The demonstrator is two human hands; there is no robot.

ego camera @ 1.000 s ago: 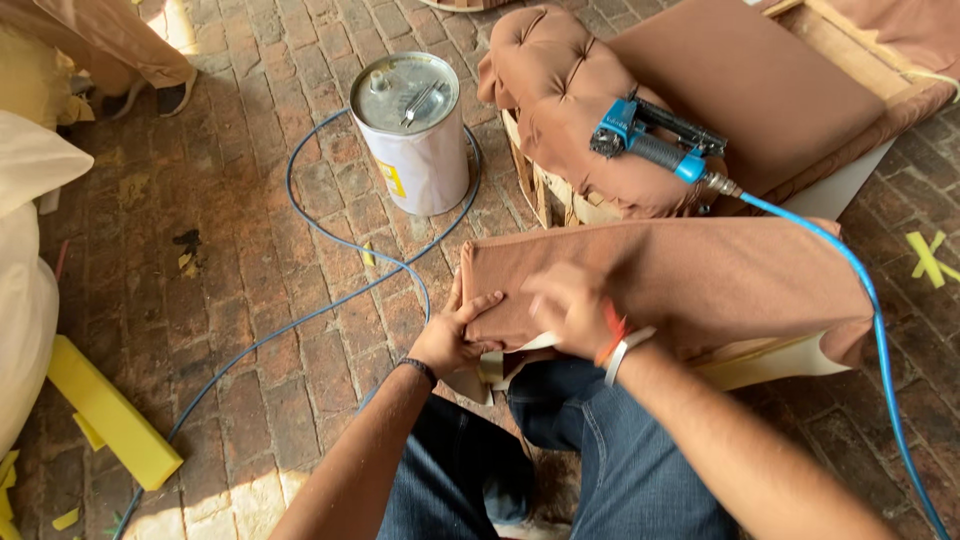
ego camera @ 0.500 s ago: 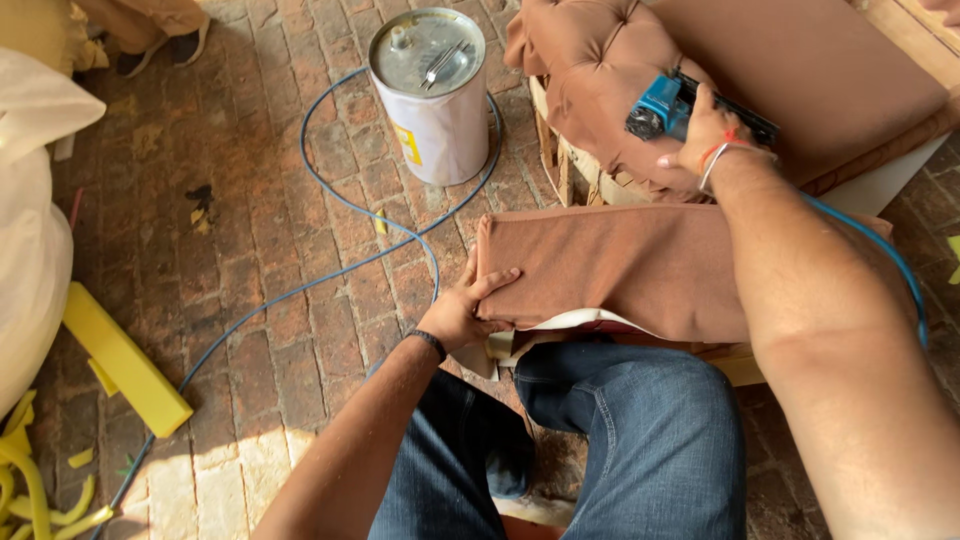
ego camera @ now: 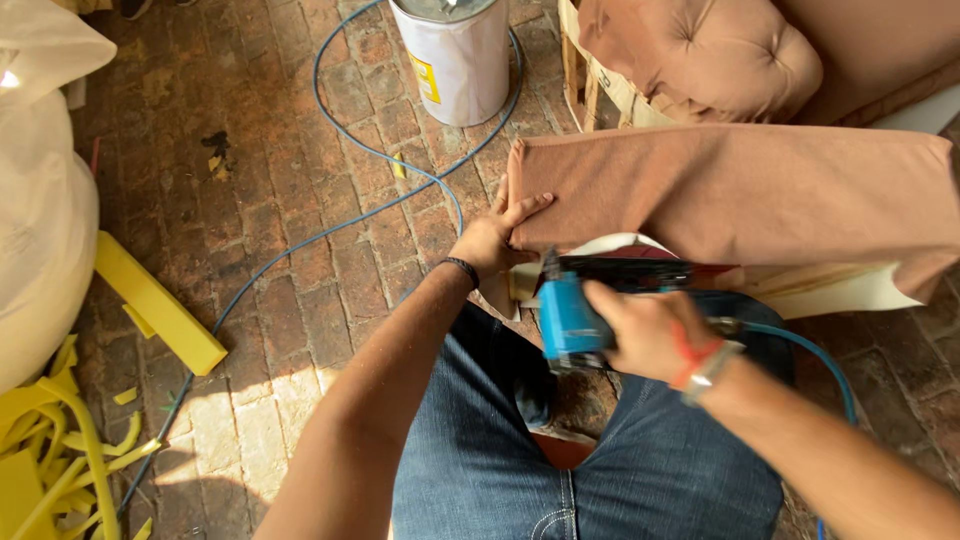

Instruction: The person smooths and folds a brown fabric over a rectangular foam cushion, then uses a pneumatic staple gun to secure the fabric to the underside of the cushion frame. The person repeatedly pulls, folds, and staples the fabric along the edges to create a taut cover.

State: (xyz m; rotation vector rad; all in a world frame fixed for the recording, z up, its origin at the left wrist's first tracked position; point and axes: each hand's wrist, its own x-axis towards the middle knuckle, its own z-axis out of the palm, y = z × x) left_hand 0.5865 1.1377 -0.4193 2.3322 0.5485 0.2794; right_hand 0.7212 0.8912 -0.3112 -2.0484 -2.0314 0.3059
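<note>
A long cushion panel covered in brown fabric (ego camera: 740, 195) lies across my lap, with pale foam showing under its near edge. My left hand (ego camera: 497, 238) presses flat on the panel's left end, fingers spread over the fabric edge. My right hand (ego camera: 640, 330) grips a blue pneumatic staple gun (ego camera: 575, 315), its dark nose held against the underside of the panel near the left corner. A blue air hose (ego camera: 800, 350) runs from the gun to the right.
A white metal can (ego camera: 460, 60) stands on the brick floor ahead, ringed by the blue hose (ego camera: 350, 150). A tufted brown cushion (ego camera: 700, 55) sits at top right. Yellow foam strips (ego camera: 150, 305) and white bags (ego camera: 40, 220) lie at left.
My right hand lifted the staple gun off the tufted seat and brought it down to the panel's near edge. My left hand stayed on the panel's left end.
</note>
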